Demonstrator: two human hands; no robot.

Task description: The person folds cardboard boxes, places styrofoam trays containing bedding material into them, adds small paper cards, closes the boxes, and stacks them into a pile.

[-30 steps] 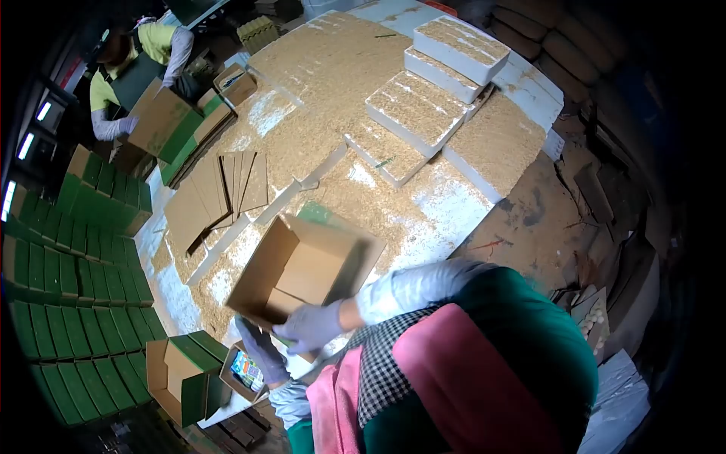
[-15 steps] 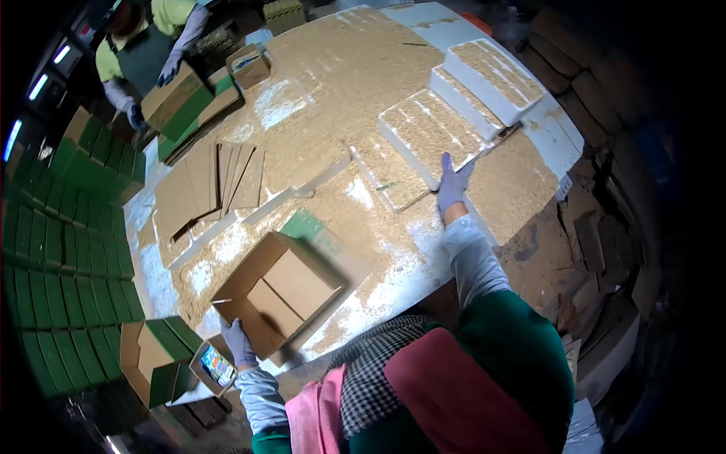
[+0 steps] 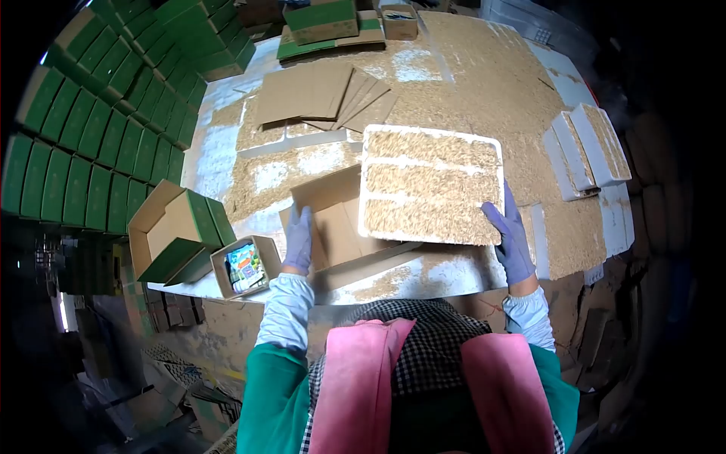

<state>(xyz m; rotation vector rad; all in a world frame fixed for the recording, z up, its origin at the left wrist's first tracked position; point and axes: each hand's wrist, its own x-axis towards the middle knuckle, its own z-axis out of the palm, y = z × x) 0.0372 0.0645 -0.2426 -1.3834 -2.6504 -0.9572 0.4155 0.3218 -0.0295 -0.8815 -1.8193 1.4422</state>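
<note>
My gloved right hand [image 3: 514, 234] grips the right edge of a white foam tray [image 3: 431, 188] covered in tan, grain-like bits, its thumb on top. The tray is raised over the right part of an open cardboard box [image 3: 325, 189], hiding much of it. My gloved left hand [image 3: 299, 240] is closed on the box's left wall. The inside of the box that shows is bare brown cardboard. Just left of that hand sits a small carton [image 3: 266, 252] with colourful printed packets [image 3: 244, 266] in it.
The table [image 3: 484, 98] is strewn with tan bits. Flat cardboard sheets [image 3: 302, 94] lie beyond the box, and more white trays [image 3: 597, 144] are stacked at right. An open green carton [image 3: 170, 234] stands left, before rows of green boxes [image 3: 91, 136].
My right hand has lifted a tray from the right and brought it left over the box. My left hand stays at the box's side. The view has turned left; the co-worker is out of view.
</note>
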